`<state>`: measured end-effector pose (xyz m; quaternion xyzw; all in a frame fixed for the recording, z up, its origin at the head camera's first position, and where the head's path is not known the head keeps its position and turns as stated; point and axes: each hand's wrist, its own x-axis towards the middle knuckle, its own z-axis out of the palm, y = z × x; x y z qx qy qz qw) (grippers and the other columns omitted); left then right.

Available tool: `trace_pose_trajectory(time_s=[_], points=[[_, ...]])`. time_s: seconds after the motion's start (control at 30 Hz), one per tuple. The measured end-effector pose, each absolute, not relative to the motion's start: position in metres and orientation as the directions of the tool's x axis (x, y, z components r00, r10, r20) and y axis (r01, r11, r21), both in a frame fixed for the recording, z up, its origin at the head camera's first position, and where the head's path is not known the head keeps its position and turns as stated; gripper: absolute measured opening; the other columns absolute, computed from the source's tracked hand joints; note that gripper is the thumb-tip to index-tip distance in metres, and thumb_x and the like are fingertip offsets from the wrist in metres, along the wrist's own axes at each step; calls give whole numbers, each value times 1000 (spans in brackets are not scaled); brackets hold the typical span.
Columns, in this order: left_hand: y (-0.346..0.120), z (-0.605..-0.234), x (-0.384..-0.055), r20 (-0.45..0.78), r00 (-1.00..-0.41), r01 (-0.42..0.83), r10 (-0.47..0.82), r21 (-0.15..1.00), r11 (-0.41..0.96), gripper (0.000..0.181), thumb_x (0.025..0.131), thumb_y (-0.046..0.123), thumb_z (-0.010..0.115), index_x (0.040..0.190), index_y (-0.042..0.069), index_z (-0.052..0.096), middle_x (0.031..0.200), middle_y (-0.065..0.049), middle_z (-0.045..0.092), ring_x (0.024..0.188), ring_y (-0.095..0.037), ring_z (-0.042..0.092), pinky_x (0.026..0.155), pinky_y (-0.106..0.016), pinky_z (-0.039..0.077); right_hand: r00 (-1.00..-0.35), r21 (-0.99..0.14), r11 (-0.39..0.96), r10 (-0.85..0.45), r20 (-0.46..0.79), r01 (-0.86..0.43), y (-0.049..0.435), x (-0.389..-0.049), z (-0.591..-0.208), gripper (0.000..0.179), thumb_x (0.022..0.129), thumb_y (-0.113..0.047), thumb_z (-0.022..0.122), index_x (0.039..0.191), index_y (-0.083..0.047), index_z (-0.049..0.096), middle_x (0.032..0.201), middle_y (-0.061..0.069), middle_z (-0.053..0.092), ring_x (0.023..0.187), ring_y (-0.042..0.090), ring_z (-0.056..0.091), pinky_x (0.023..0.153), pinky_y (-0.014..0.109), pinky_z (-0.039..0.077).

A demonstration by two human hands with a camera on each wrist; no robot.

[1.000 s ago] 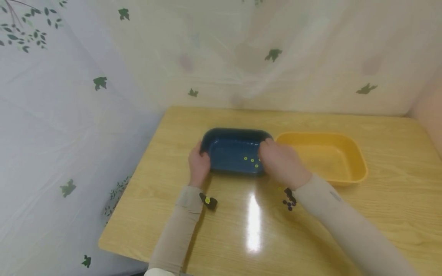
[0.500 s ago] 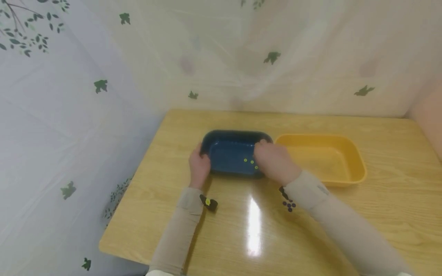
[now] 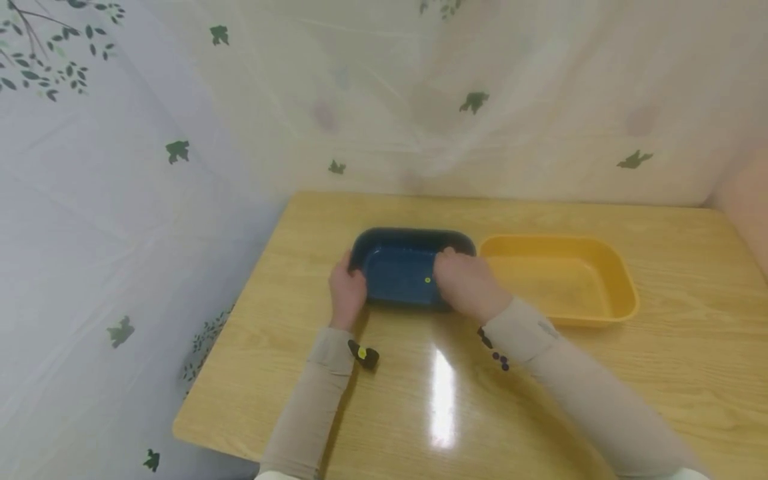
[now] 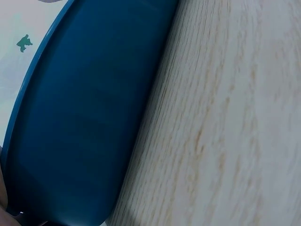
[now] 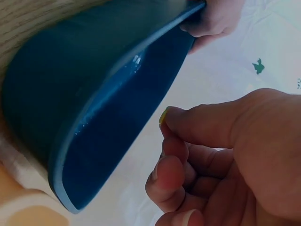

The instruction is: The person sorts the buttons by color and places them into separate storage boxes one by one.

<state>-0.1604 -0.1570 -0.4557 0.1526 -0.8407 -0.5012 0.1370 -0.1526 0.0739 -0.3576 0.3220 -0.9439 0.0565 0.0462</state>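
Observation:
My left hand (image 3: pixel 348 293) grips the left end of a dark blue plastic tub (image 3: pixel 393 303), its thumb over the rim. Over the tub's right end is my right hand (image 3: pixel 471 280). In the right wrist view the thumb and forefinger of the right hand (image 5: pixel 225 150) pinch a small yellow button (image 5: pixel 163 116), with the other fingers curled below. Another small yellow button (image 3: pixel 427 280) shows on the tub's floor, just left of the hand. The right hand hides the tub's near right corner. Only the tub's blue outer wall (image 4: pixel 89 108) fills most of the left wrist view's left side.
A yellow tub (image 3: pixel 621 317) stands right beside the blue one. Several small dark purple buttons (image 3: pixel 504 364) lie on the wooden table (image 3: pixel 396 413) by the right cuff. Black wrist devices (image 3: pixel 367 358) sit at both cuffs. A leaf-print curtain (image 3: pixel 384 100) hangs behind.
My right hand has shifted left over the blue tub, so fewer yellow buttons show beside it. More of the purple buttons have gone behind the right sleeve. The left hand keeps its grip.

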Motion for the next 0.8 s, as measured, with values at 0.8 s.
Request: trace_pose_trajectory(time_s=[0.8], points=[[-170,-457,-142,101,-938,-68,-332,885,461,57,88,-5,46,145,-1,41,147,-18,43,66,-20,48,71,-34,50,-821,-90,818,-570,15,-569,56,-124,-367,7,87,-6,63,87,0,65,79,12,58,65,21,54,48,33,50]])
